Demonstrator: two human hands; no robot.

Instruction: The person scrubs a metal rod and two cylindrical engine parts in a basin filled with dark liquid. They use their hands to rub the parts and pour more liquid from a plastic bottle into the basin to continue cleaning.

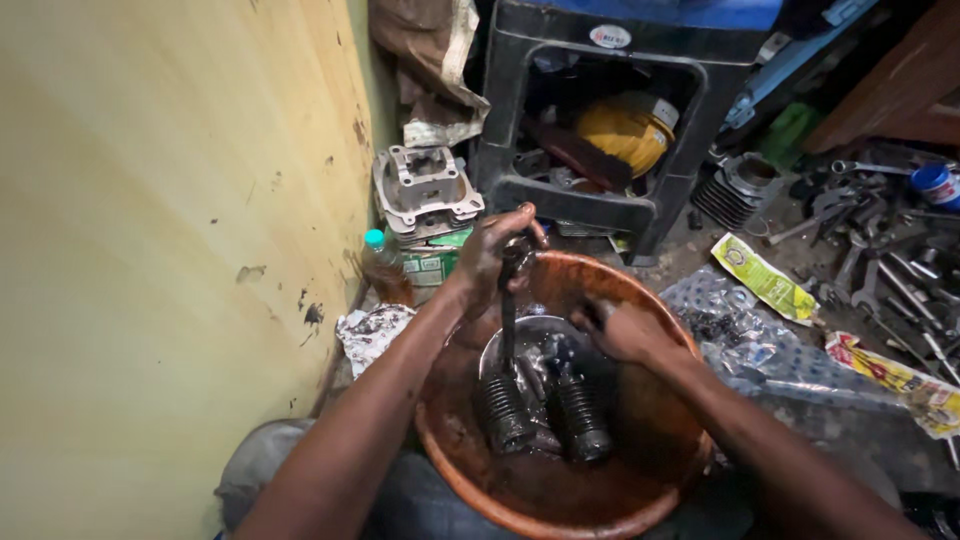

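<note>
**Q:** Rust-brown plastic basin (560, 500): what sits inside it, and who holds what?

**A:** Two black ribbed shock-absorber parts (545, 405) stand near the basin's centre, dipped in dark oily liquid. The left hand (490, 255), at 11 o'clock on the rim, is clenched round the upper end of a dark rod (508, 320) that rises from the left part, apparently keeping it upright over the liquid so drips fall back in. The right hand (625, 330), at 2 o'clock, has its fingers curled inside the basin; whether it grips anything cannot be told.

**Q:** And around the basin?

**A:** An engine cylinder casting (425, 190) and a small bottle (380, 265) lie at 11 o'clock by the yellow wall (170, 230); spanners (880, 270) are scattered at 3 o'clock, within reach.
</note>
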